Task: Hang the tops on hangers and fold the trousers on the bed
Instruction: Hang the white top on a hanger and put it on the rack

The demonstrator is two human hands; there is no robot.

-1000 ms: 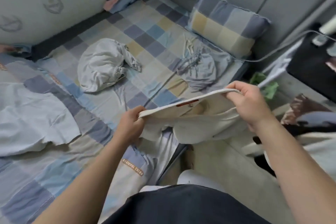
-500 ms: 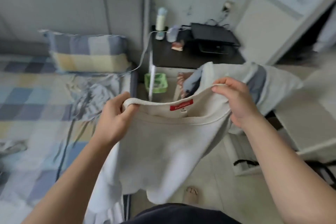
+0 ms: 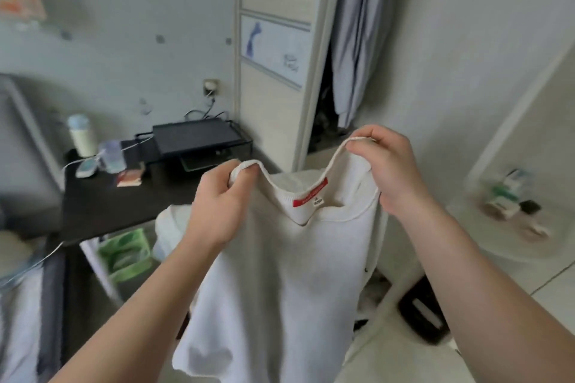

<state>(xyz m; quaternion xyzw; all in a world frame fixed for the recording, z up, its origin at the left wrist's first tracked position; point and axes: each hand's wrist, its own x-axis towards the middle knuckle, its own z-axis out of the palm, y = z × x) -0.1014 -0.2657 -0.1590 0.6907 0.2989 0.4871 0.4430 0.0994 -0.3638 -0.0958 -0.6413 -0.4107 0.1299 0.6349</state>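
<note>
A cream knitted top [image 3: 289, 274] with a red neck label hangs down in front of me, held up by its collar. My left hand [image 3: 221, 202] grips the collar's left side, fingers curled round the ribbed edge. My right hand [image 3: 389, 168] pinches the collar's right side, a little higher. The neck opening sags between the two hands. The top's lower hem hangs near the frame's bottom. No hanger is in view, and of the bed only a strip shows at the left edge.
A dark bedside table [image 3: 124, 205] stands at left with a black tray [image 3: 196, 137], a bottle [image 3: 80, 137] and small items. A wardrobe [image 3: 351, 50] stands open ahead with pale garments hanging inside. A green bin [image 3: 124, 255] sits under the table. A white round table [image 3: 510, 246] is at right.
My view has swung from the bed toward the bedside table and wardrobe. Both hands have raised the top by its collar, so it now hangs full length.
</note>
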